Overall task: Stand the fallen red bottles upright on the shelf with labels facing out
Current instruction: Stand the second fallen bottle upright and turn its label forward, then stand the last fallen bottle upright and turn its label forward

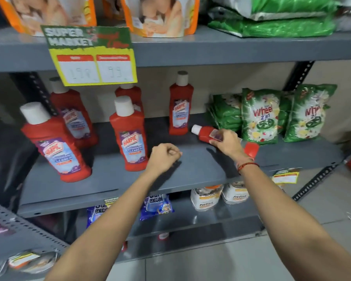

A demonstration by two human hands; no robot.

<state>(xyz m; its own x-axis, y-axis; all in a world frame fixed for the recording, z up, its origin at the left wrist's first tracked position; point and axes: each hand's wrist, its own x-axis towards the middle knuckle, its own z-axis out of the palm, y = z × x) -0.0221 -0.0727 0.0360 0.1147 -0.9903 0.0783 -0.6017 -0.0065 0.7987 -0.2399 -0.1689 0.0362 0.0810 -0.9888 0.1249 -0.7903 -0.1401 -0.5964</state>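
Now your right hand (226, 144) is laid over the middle of the fallen red Harpic bottle (206, 133), fingers curled down across its label; whether the thumb has closed underneath is hidden, so I cannot tell if the hold is firm yet. Get the thumb under the body before you lift, because the smooth plastic will likely roll otherwise. The bottle lies on its side on the grey shelf (190, 171), white cap (196, 129) pointing left toward the upright bottle at the back (180, 110), its base (251, 150) poking out past your wrist near the front edge. Pivot it on that base, swinging the cap up and away from the green Wheel detergent packs (260, 116) just beside it, then turn it until the label faces you like the front-row bottle (128, 136). Your left hand (164, 157) hovers as a loose fist above the bare shelf, holding nothing; open it and steady the base as the bottle comes upright. Set it in the open gap, clear of its neighbours.
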